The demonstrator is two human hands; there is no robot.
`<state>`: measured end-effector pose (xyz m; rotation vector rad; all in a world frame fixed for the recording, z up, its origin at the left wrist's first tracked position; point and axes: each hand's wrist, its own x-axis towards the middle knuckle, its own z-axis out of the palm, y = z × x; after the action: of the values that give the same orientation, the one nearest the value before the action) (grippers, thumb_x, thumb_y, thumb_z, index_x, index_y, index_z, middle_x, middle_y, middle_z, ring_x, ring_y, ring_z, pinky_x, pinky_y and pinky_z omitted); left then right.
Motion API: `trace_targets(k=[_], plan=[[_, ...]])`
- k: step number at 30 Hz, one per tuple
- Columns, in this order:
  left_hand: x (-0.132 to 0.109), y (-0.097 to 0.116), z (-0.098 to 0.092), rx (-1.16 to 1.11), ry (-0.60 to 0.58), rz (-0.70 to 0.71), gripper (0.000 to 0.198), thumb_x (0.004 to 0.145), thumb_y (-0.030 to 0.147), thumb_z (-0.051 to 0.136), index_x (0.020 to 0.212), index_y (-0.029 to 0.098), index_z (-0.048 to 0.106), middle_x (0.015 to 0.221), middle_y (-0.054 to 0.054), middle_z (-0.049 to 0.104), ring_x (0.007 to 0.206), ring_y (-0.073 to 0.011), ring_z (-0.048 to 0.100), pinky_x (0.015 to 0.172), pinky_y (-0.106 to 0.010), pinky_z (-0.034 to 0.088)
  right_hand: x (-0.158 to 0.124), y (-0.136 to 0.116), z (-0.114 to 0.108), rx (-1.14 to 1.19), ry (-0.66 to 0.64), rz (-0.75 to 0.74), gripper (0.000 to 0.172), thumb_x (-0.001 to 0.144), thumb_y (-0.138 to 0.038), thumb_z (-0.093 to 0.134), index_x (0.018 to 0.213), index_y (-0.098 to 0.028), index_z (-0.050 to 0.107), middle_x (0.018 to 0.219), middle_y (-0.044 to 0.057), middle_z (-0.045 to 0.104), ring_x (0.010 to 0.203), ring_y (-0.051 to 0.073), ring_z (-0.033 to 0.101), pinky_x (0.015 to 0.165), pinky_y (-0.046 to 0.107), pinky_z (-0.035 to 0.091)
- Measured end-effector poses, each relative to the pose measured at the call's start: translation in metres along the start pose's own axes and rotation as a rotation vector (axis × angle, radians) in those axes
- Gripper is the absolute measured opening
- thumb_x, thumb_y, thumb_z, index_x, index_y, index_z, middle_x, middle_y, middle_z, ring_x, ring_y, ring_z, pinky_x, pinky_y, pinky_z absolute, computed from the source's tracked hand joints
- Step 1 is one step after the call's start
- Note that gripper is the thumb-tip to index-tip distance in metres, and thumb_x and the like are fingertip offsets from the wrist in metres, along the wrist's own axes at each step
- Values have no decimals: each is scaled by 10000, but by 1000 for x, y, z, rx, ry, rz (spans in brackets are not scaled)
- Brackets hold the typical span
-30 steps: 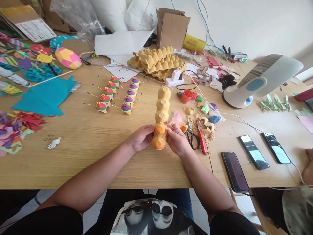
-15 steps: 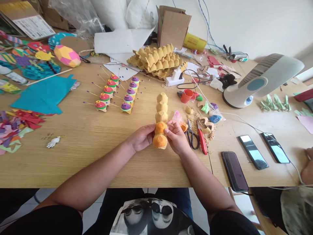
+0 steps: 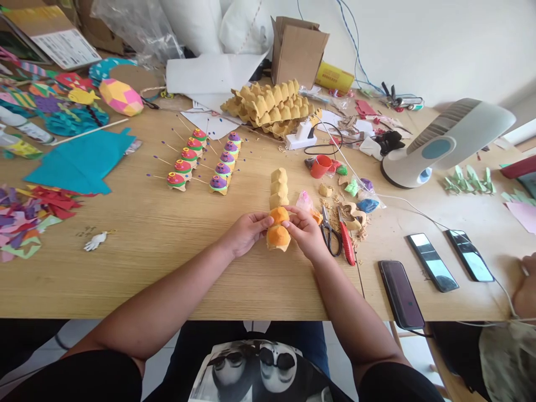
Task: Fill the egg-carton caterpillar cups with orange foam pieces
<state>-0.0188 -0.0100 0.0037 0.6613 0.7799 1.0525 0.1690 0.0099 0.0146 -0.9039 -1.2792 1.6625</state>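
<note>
Between my two hands is an egg carton strip [image 3: 279,187], a row of tan cardboard bumps pointing away from me. Its two nearest bumps are covered in orange clay [image 3: 278,237]. My left hand [image 3: 250,231] grips the strip's left side, thumb on the second bump. From the right, my right hand [image 3: 305,229] pinches the same bump with thumb and fingers. Just beyond my right hand lie a pink-and-orange clay bag [image 3: 305,201], black-handled scissors [image 3: 329,234] and a red utility knife [image 3: 347,240].
Two decorated egg carton caterpillars, one red and green [image 3: 183,166], one purple [image 3: 225,162], stand at left centre. Egg trays [image 3: 272,106] are stacked behind. A white fan [image 3: 444,145] and several phones [image 3: 401,293] lie to the right. Another person's hand [image 3: 526,285] shows at the right edge.
The strip's near end has tilted up slightly, so its far bumps look shorter. My left thumb has moved onto the second orange bump. The view has shifted slightly.
</note>
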Motion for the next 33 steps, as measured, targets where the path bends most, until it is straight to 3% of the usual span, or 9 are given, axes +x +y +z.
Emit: trace_targets(k=[6,11,14,18,23,29,33], plan=[[0,1,-5,262,-3,70,329,758,410,866,946,146,811,940,-73,776,865,-194,669,828,-311,499,0,-2,-4,-75,-25,-41,452,798,-387,839,1209,-274,691,855,-12,702,759,150,640,714,296,542],[-4,5,-3,465,52,197,307,784,425,833,718,142,736,682,-8,655,679,-146,563,672,-274,420,-2,-7,-5,-40,-78,-53,438,790,-387,844,1183,-274,687,946,14,725,835,170,658,741,310,556],[-6,6,-1,500,58,228,326,770,419,844,665,150,692,651,12,596,656,-131,515,646,-266,388,-2,-8,-5,-23,-93,-51,392,813,-420,823,1145,-268,681,860,-2,697,745,146,625,672,282,526],[-4,2,1,399,16,209,307,748,428,865,728,147,740,728,-9,648,720,-144,557,694,-268,424,-1,-5,-3,-18,-34,-60,348,824,-476,805,1072,-263,686,768,-18,650,645,126,567,603,268,490],[-2,-4,2,114,8,107,331,743,443,872,824,133,787,806,-51,722,769,-163,624,746,-281,479,-2,-2,-1,-39,-22,-38,410,807,-499,815,1126,-280,680,763,-12,631,687,159,600,619,296,517],[-4,-4,1,135,0,109,293,762,404,864,871,142,792,769,-46,721,807,-190,664,755,-290,498,-3,-3,-4,-117,-70,-64,417,809,-452,818,1174,-282,712,928,20,696,802,176,642,721,317,556],[-5,-1,5,60,-19,87,354,749,465,866,808,128,776,729,-45,707,742,-171,651,723,-283,507,-2,-2,-5,-120,-74,-68,400,828,-444,800,1183,-280,715,900,6,703,783,163,643,727,306,555]])
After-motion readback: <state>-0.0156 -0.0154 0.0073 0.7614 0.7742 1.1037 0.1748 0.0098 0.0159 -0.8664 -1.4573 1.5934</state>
